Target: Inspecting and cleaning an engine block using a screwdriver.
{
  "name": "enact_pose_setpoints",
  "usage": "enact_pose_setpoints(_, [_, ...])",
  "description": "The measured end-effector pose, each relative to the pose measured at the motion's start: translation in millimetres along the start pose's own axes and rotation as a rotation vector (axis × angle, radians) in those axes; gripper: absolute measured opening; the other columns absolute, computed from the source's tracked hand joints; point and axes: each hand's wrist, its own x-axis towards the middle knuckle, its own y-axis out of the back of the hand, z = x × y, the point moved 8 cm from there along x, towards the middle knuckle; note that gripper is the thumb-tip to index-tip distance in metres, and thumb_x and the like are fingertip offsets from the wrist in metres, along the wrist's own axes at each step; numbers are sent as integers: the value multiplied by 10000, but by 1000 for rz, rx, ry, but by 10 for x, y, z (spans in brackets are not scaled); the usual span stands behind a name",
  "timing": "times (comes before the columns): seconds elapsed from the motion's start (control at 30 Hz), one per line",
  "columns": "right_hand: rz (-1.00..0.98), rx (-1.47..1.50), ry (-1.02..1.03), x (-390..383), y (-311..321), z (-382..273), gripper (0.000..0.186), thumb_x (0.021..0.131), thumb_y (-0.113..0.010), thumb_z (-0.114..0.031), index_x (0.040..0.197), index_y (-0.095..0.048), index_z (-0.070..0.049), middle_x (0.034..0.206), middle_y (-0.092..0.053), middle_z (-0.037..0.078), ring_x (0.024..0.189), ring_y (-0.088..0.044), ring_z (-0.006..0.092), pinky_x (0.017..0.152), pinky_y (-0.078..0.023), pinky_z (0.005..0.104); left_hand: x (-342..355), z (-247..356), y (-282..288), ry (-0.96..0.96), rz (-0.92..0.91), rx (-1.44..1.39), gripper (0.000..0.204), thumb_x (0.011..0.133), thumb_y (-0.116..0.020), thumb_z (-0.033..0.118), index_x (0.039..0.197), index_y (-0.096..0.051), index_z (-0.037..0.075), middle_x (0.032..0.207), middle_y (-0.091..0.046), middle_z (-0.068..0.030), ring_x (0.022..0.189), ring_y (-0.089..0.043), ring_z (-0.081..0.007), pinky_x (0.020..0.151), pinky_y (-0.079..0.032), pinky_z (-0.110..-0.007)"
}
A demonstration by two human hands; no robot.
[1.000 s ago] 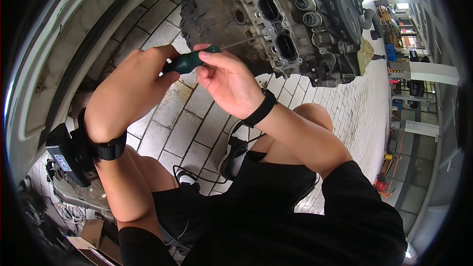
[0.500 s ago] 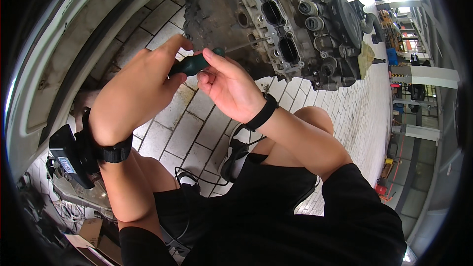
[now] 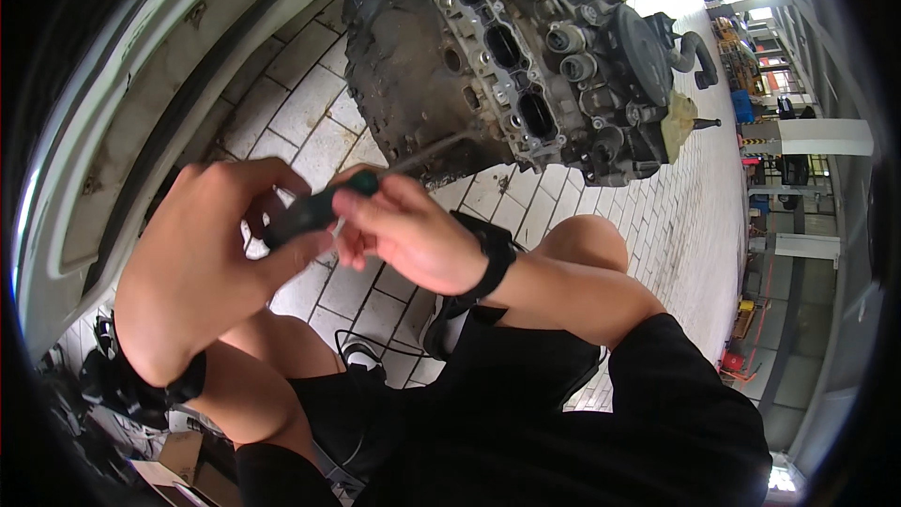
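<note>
A screwdriver (image 3: 314,211) with a dark green handle is held between my two hands, its thin shaft slanting up and right. My left hand (image 3: 221,244) curls round the handle's rear end, thumb below. Thumb and fingers of my right hand (image 3: 408,235) pinch the front of the handle, near the shaft. The shaft overlaps the lower side of a dirty, dark engine (image 3: 413,61); I cannot tell whether the tip touches it. Oval ports (image 3: 535,115) line the engine's pale metal face. Motion blurs both hands slightly.
A pale vehicle body panel (image 3: 178,66) curves along the left. White tiled floor (image 3: 314,94) lies below the engine. Cardboard (image 3: 183,460) sits at the lower left, and a loose cable (image 3: 399,347) runs by my shoe. Shelving (image 3: 741,47) stands far right.
Both hands have drawn back toward me and left with the screwdriver. Its tip has shifted from near the port face to the engine's lower side. The engine sits slightly further left in view.
</note>
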Motion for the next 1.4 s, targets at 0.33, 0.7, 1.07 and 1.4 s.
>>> enact_pose_setpoints(0.33, [50, -1134, 485, -437, -318, -292, 271, 931, -727, -160, 1114, -591, -13, 871, -716, 121, 795, -735, 230, 726, -569, 352, 191, 332, -66, -308, 171, -212, 316, 835, -829, 237, 989, -706, -10, 793, -660, -99, 687, -612, -181, 594, -439, -309])
enact_pose_setpoints(0.7, [262, -1220, 550, -603, -197, -865, 379, 801, -788, -157, 1094, -594, -16, 794, -620, 64, 660, -635, 158, 629, -511, 296, 429, 491, -256, -372, 10, -272, 305, 840, -839, 210, 846, -631, -12, 690, -600, -69, 590, -587, -164, 554, -435, -296])
enact_pose_setpoints(1.07, [291, -904, 534, -639, -86, -892, 296, 881, -815, -205, 1003, -607, -32, 776, -563, 11, 674, -548, 100, 604, -449, 263, 562, 516, -270, -393, 112, -405, 222, 969, -719, 126, 833, -615, -16, 662, -562, -29, 583, -485, -78, 539, -375, -268])
enact_pose_setpoints(1.4, [412, -878, 456, -933, -43, -985, 478, 902, -799, -155, 1294, -565, -12, 921, -693, 47, 779, -647, 83, 712, -505, 239, 652, 549, -288, -393, 171, -718, 219, 1000, -686, 163, 866, -629, -1, 747, -597, 2, 606, -497, -53, 552, -356, -226])
